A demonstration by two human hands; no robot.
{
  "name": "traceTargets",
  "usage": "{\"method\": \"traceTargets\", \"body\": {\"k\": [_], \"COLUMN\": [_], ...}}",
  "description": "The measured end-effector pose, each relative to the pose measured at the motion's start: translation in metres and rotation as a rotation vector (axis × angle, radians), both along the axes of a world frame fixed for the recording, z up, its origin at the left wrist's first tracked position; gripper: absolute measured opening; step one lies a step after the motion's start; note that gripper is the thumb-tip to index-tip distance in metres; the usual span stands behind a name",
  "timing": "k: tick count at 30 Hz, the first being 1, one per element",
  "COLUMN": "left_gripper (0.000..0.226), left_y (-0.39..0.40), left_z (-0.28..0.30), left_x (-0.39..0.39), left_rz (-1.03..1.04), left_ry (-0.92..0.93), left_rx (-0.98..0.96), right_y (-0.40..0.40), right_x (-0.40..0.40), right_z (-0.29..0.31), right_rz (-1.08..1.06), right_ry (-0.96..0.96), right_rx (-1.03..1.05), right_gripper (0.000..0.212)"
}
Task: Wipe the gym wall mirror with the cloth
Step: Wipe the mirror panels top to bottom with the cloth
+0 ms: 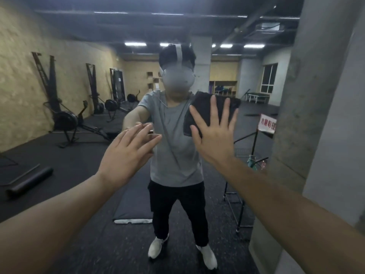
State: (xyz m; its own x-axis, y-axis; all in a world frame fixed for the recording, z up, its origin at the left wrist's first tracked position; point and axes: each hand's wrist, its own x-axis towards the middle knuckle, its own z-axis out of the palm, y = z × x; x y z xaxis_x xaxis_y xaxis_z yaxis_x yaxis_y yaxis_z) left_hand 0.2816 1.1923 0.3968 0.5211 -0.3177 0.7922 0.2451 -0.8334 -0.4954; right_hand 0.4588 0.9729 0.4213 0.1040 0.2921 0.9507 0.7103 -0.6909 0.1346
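Note:
The wall mirror [83,175] fills nearly the whole view and reflects me and the gym behind. My right hand [214,133] lies flat with spread, straight fingers on a dark folded cloth [201,107], pressing it against the glass at chest height. My left hand [130,149] reaches toward the mirror to the left of the cloth, fingers straight and together, and its fingertips meet their reflection at the glass. It holds nothing.
A grey concrete pillar [320,115] bounds the mirror on the right. The reflection shows rowing machines [67,119] along the yellow wall, a floor mat [134,206], a foam roller [29,182] and a stand with a red-and-white sign [267,123].

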Motion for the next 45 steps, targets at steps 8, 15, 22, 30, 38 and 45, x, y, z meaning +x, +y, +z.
{"method": "traceTargets", "body": {"k": [8, 15, 22, 30, 38, 45], "left_gripper": [0.051, 0.043, 0.043, 0.042, 0.041, 0.043], "left_y": [0.094, 0.076, 0.001, -0.094, -0.125, -0.08], "left_z": [-0.019, -0.026, -0.016, 0.001, -0.001, -0.014], "left_x": [-0.063, -0.047, 0.001, 0.072, 0.096, 0.057], "left_rz": [0.039, 0.001, -0.047, -0.09, -0.09, -0.068], "left_ry": [-0.032, -0.106, -0.062, -0.046, -0.053, -0.016], "left_rx": [-0.135, -0.13, -0.055, 0.016, 0.037, -0.042], "right_y": [0.137, 0.11, -0.024, -0.184, -0.228, -0.159], "right_x": [-0.087, -0.062, 0.016, 0.102, 0.127, 0.089], "right_z": [0.006, 0.009, -0.008, -0.019, -0.022, -0.049], "right_rz": [0.101, 0.171, 0.082, -0.121, -0.165, -0.169], "right_ry": [-0.162, -0.277, -0.203, 0.02, 0.25, 0.417], "right_rx": [-0.203, -0.352, -0.311, -0.118, 0.093, 0.339], "right_gripper": [0.051, 0.049, 0.048, 0.056, 0.065, 0.065]}}
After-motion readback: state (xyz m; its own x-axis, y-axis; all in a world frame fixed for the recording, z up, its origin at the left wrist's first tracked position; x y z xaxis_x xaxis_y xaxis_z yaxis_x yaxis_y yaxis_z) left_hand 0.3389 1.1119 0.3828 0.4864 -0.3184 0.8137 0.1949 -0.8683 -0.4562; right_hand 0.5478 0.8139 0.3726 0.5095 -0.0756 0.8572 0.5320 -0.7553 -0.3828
